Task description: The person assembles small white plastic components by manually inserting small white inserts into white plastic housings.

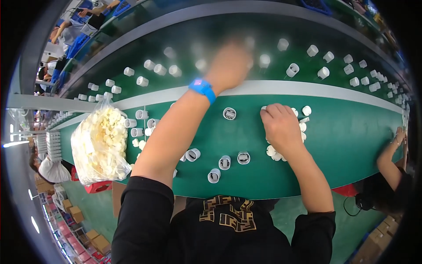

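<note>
Head view of a green conveyor belt (351, 145) at a sorting station. The left hand (228, 66) reached across the pale divider strip (307, 90) toward the far lane; it was blurred, so we could not tell whether its fingers were spread or pinching anything. A blue wristband (203, 89) sat on that wrist. The right hand (281, 127) lay knuckles up on a heap of small white caps (303, 127) on the near lane, fingers curled down into them; what it gripped was hidden beneath the palm. Short white plastic rings (225, 162) lay scattered in front of the person's chest, some on their sides, and one ring (229, 113) stood alone between the two arms. A clear bag of white pieces (100, 145) rested at the belt's left end. We judged the rings light, stiff and smooth, likely to roll when nudged, and best pinched across the rim between thumb and forefinger. A neighbour's hand (398, 141) worked at the far right.
</note>
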Demonstrator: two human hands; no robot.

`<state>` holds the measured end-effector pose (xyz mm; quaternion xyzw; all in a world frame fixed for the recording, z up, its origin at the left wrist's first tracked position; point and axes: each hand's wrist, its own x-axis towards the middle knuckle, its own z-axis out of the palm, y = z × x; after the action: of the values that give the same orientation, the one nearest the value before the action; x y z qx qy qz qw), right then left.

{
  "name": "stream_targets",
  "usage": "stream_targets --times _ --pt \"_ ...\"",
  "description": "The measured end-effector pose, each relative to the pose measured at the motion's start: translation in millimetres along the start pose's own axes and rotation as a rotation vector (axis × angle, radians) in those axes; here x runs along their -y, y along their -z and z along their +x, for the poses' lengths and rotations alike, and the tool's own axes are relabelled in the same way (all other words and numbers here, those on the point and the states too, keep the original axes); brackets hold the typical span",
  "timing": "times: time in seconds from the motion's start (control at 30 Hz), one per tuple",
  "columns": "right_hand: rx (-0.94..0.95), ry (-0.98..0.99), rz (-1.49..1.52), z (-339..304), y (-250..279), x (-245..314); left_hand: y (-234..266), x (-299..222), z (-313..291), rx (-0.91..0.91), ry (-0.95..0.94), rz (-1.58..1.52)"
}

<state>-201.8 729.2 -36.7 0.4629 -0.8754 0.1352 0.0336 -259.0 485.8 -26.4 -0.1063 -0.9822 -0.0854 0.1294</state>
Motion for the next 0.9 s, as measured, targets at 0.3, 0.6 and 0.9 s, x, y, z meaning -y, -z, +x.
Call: stream_targets --times 0.3,0.6,0.9 --pt "-0.044 -0.096 0.252 -2 34 -19 54 -12 -103 -0.029 -0.051 -0.431" --pt "0.301 -0.260 0.033 16 30 -9 48 -39 -129 0.218 0.087 -0.569" --pt "0.131 -0.046 0.291 3 41 -32 76 -51 -157 0.029 0.404 -1.039"
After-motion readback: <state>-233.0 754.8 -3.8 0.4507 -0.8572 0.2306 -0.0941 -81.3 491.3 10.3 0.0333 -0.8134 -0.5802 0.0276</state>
